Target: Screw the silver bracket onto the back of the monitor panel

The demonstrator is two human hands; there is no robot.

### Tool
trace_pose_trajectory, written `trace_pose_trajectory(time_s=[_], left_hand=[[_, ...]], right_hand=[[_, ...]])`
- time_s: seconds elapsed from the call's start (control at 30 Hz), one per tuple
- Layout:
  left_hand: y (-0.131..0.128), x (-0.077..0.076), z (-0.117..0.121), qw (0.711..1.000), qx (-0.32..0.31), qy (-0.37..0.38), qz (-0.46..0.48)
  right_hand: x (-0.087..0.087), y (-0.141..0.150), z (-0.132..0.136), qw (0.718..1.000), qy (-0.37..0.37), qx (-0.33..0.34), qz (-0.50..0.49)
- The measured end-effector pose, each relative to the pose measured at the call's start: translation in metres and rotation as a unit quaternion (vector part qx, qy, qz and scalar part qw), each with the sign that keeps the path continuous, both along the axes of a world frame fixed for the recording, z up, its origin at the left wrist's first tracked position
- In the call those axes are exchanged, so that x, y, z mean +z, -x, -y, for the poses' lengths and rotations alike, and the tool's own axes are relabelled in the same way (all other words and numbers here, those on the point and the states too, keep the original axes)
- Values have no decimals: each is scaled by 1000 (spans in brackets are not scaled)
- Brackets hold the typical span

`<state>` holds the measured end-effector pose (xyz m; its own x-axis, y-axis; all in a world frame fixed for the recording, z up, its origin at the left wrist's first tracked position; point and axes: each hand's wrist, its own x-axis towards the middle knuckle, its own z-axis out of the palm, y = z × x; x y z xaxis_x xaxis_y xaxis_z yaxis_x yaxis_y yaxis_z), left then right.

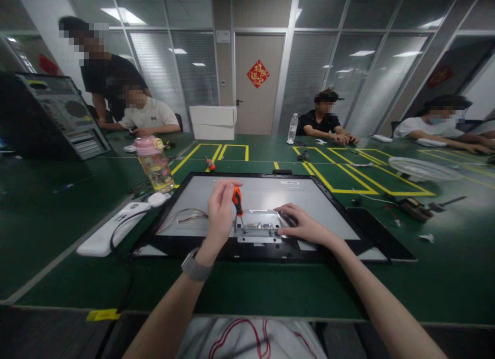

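A flat display panel (266,194) lies face down on the green table before me, its silver back showing inside a black frame. Across its near middle sits a metal bracket (259,236) with a row of ports. My left hand (221,207) is closed around an orange and black screwdriver (237,200), held upright with its tip down at the bracket's left end. At the bracket's right end, my right hand (303,225) rests with fingers spread, the fingertips touching its edge. Thin wires (185,214) run over the panel to the left of my left hand.
A white power bank-like block (112,230) with a black cable lies left, beside a pink-lidded bottle (154,163). A dark slab (381,234) and a brown and black tool (415,208) lie right. A computer tower (54,114) stands far left. Several people sit across the table.
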<state>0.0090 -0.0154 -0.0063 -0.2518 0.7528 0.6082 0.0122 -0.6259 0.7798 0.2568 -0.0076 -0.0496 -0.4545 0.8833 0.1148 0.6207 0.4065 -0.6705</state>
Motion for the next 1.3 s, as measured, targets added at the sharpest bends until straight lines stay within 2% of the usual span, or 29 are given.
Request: trace_pose_trajectory(time_s=[0.13,0.3,0.5,0.7,0.93,1.17,1.3], left_hand=[[0,2,1,998,50,-27,-24],[1,1,1,1000,12,10,-22],[2,2,0,997,38,-12,-63],[3,0,-1,999,2,13,-48],[2,0,-1,998,42,-6,-46],[0,0,0,1000,3,12,-26],[0,0,0,998,42,-14,-53]], right_hand=[[-1,0,0,1000,-3,2,-1],[1,0,1,1000,10,-7,3],[0,-1,1,1000,10,-5,5],[-1,-1,0,1000,5,-6,6],[-3,-1,-1,1000,-5,1,-1],[-2,-1,0,1000,5,-2,-1],[-2,-1,0,1000,5,0,-5]])
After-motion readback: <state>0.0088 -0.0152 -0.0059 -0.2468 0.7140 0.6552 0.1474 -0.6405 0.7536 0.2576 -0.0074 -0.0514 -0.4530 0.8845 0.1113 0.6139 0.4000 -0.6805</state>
